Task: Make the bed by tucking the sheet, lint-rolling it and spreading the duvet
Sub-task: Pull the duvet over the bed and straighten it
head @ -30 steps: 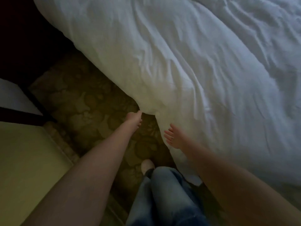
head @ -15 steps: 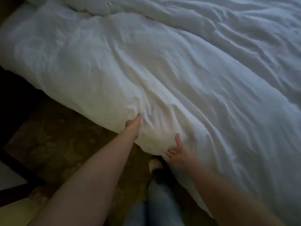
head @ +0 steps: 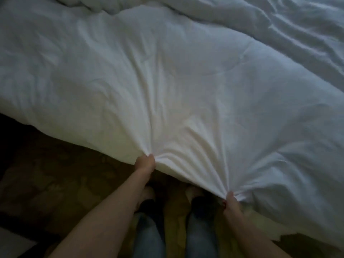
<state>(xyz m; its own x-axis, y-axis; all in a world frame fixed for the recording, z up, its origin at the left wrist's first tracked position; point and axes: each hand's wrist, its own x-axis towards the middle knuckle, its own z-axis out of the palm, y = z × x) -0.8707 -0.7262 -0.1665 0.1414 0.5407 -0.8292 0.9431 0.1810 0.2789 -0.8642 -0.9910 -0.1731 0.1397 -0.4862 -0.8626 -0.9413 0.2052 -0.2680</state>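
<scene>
A white duvet [head: 186, 75] covers the bed and hangs over its near edge, filling most of the view. My left hand [head: 145, 162] pinches the duvet's lower edge at the centre, and creases fan out from the grip. My right hand [head: 231, 202] is closed on the same edge further right and lower, with folds radiating from it too. The stretch of fabric between both hands is pulled taut. The sheet under the duvet is hidden.
A dark patterned carpet [head: 61, 175] runs along the bed's near side. My jeans-clad legs [head: 149, 235] and feet stand on it close to the bed. A pale furniture corner [head: 11, 246] shows at the bottom left.
Both hands went from open and touching the duvet's edge to closed on it. The view has shifted up over the bed, and the fabric between the hands is now stretched.
</scene>
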